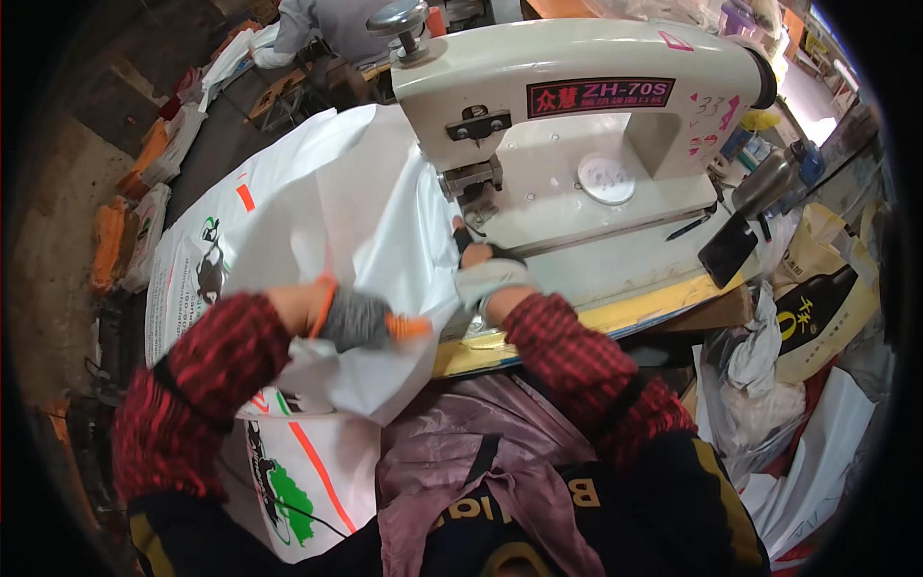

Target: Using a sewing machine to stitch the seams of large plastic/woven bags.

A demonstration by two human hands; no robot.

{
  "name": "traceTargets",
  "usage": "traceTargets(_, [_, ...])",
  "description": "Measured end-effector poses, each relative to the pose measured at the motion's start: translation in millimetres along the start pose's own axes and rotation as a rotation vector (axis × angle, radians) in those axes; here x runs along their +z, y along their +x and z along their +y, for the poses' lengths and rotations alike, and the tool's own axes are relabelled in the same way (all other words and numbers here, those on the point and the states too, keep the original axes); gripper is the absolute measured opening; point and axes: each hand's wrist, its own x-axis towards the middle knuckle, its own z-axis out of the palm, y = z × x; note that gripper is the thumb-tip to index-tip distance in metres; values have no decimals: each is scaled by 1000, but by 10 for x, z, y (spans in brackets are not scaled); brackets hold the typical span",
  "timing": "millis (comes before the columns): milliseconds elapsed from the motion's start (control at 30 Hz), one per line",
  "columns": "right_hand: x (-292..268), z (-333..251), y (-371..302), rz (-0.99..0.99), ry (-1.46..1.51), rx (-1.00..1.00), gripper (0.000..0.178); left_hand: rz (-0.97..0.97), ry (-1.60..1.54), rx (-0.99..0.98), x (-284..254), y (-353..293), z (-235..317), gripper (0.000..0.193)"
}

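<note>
A large white woven sack (317,183) with printing lies along the left side of the sewing machine (452,91), its edge close to the needle area. My left hand (361,320), in a grey glove with orange fingers, is on the sack; its fingers are smeared by motion. My right hand (492,281) wears a pale glove with dark bands on the fingers. It is closed at the sack's edge, just below the stitching parts, with one finger pointing up along the fabric. The sack hangs in folds below my left hand.
Another printed white sack (332,462) is at my lower left. A round white lid (606,180) lies on the machine bed, and a dark phone (728,250) on the right end. Bags and scraps (760,385) pile at right. A person in grey (336,34) is beyond.
</note>
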Motion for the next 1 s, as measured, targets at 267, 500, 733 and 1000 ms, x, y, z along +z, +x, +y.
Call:
traceTargets(267, [-817,-669,-634,-171,610,321,69,210,818,112,1327,268,1447,23])
traceTargets(500, [-636,-896,-887,-91,430,381,64,660,760,-254,525,-524,813,25])
traceTargets(733, [-912,-617,-304,29,553,730,52,159,674,-213,837,-219,1502,20])
traceTargets(1000, [-654,-728,-872,373,881,360,55,46,575,41,1158,411,1566,20])
